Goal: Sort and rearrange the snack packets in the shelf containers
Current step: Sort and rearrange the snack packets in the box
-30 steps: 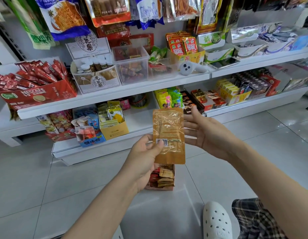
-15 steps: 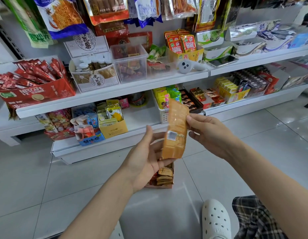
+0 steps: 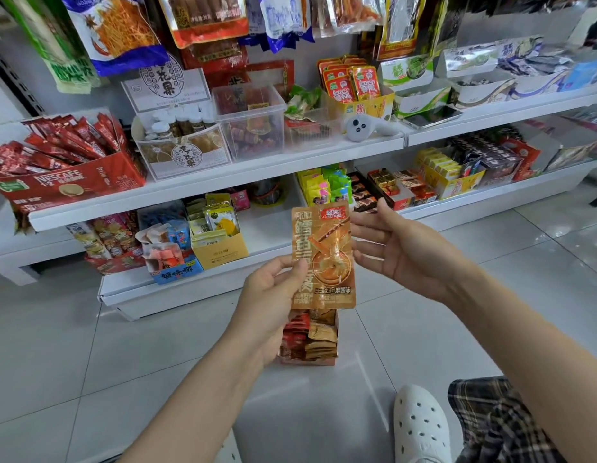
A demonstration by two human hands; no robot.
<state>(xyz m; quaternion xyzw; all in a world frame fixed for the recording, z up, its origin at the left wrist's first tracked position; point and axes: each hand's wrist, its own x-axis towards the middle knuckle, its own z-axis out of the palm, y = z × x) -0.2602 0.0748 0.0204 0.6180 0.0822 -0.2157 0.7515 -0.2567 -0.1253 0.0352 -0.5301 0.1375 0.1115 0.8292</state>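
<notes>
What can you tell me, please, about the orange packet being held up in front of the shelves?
The orange packet is a flat, glossy pouch, printed side facing the camera, with large pale characters, a small red logo at the top and a food picture. It is upright, in mid-air above a box of packets on the floor. The left hand pinches its left edge; the right hand is open beside its right edge.

bright, even indoor light with soft, faint shadows. a pale streak of glare lies on the glossy floor tiles (image 3: 367,372) at six o'clock. the hanging foil bags (image 3: 404,18) at one o'clock glint. wide-angle bending bows the shelves (image 3: 490,111) toward three o'clock; edges look slightly soft.
</notes>
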